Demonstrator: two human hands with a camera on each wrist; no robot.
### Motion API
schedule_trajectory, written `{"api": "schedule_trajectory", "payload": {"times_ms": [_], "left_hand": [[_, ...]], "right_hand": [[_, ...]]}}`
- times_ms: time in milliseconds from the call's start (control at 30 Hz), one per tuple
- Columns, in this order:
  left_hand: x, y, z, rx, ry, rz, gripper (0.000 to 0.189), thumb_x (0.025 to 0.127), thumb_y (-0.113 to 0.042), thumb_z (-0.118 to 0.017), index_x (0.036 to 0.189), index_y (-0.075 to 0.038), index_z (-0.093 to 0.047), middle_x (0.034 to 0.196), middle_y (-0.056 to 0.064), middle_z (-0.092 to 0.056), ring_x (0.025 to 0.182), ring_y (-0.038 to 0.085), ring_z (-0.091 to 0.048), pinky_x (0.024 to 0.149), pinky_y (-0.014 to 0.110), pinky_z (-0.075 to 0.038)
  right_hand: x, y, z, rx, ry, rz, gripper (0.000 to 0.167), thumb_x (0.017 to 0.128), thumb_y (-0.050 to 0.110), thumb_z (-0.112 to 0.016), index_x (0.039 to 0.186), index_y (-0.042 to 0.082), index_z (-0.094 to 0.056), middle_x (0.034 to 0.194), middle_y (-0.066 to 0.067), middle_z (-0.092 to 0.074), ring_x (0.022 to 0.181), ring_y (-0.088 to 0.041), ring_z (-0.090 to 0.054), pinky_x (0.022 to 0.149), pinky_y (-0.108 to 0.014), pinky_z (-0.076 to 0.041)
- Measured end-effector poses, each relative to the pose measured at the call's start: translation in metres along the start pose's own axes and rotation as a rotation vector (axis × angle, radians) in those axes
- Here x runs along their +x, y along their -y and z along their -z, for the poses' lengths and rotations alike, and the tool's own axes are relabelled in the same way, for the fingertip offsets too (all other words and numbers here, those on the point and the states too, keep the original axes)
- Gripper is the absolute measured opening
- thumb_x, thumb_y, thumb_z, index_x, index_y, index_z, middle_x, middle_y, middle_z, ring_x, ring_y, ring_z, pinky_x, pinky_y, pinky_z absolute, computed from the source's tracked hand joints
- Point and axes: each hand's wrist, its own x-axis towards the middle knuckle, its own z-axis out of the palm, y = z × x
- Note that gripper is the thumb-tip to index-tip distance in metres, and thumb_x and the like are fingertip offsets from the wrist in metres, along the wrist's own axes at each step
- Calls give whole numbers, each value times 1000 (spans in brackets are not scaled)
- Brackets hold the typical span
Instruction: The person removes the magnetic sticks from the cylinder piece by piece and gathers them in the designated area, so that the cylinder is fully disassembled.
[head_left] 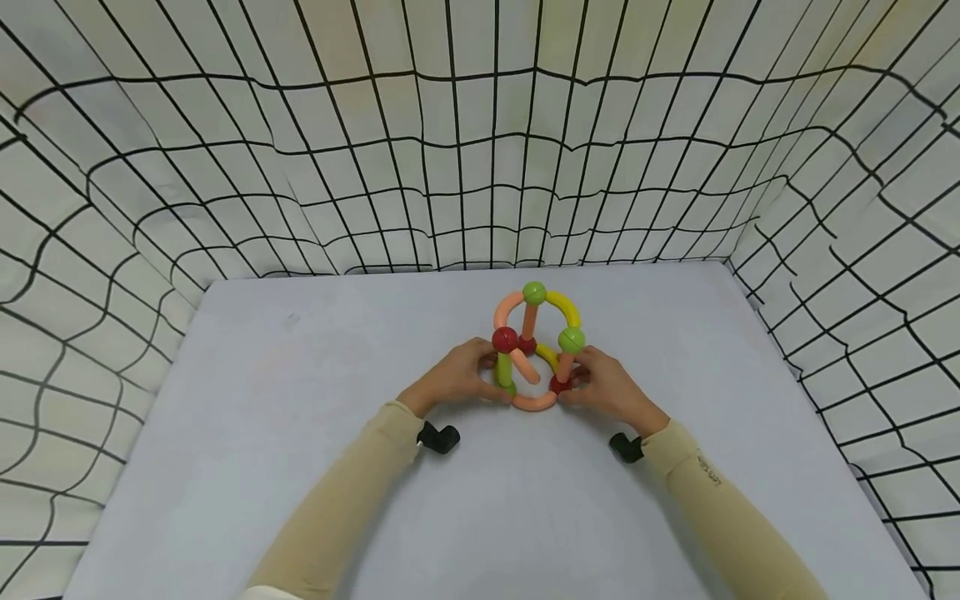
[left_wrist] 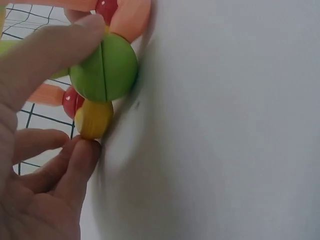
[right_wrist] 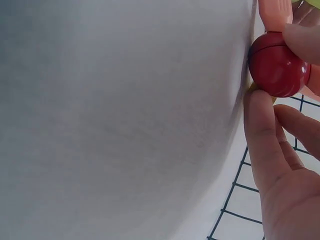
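A ball-and-rod building toy [head_left: 534, 403] stands on the white table in the head view, made of red and green balls joined by straight and curved rods. At its left side my left hand [head_left: 459, 373] grips the base; the left wrist view shows the thumb on a green ball [left_wrist: 112, 67] and fingertips against a yellow curved rod [left_wrist: 94, 120]. My right hand [head_left: 606, 385] pinches a lower red ball [right_wrist: 279, 65] between thumb and fingers. From the upper left red ball [head_left: 505, 339], a straight peach rod [head_left: 525, 367] juts forward with its near end free.
The white table [head_left: 300, 400] stretches out around the toy. Black grid netting [head_left: 450, 167] over pale walls borders its back and sides. Black wrist mounts [head_left: 438, 438] hang by both tan sleeves [head_left: 352, 483].
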Motion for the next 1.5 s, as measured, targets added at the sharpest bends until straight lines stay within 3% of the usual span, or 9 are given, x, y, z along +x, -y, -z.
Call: {"api": "schedule_trajectory", "payload": {"times_ms": [233, 500, 733, 1067, 1500], "left_hand": [[-3, -4, -5, -9, -12, 37, 64, 77, -29, -92, 134, -12, -67, 127, 9, -64, 120, 25, -63, 108, 42, -54], [-7, -3, -6, -18, -22, 34, 61, 76, -28, -94, 130, -13, -69, 120, 5, -67, 115, 18, -63, 103, 34, -57], [-11, -4, -5, -74, -9, 22, 60, 76, -26, -93, 129, -9, -69, 117, 5, -70, 113, 18, -67, 105, 37, -54], [-16, -13, -10, 19, -62, 64, 62, 74, -31, -94, 125, -6, -71, 106, 5, -68, 100, 18, -53, 85, 27, -47], [-30, -23, -21, -4, -103, 176, 80, 77, -33, -92, 143, -2, -59, 122, 12, -59, 113, 23, -61, 100, 39, -55]], "right_hand": [[2, 0, 0, 2, 8, 21, 24, 82, 19, -89, 95, 14, -69, 119, -13, -64, 103, -25, -70, 93, -41, -60], [7, 1, 6, 3, 47, 34, 24, 81, 24, -90, 90, 17, -69, 141, -16, -64, 110, -28, -71, 99, -45, -60], [13, -1, 10, 15, 93, 30, 23, 80, 25, -90, 90, 20, -70, 146, -13, -63, 115, -28, -70, 103, -46, -58], [20, -3, 13, 44, 139, 48, 22, 82, 26, -89, 91, 20, -69, 147, -12, -63, 121, -28, -66, 109, -50, -53], [26, -3, 20, 50, 198, 98, 19, 85, 15, -85, 96, 18, -69, 146, -13, -63, 126, -31, -65, 111, -53, -51]]}}
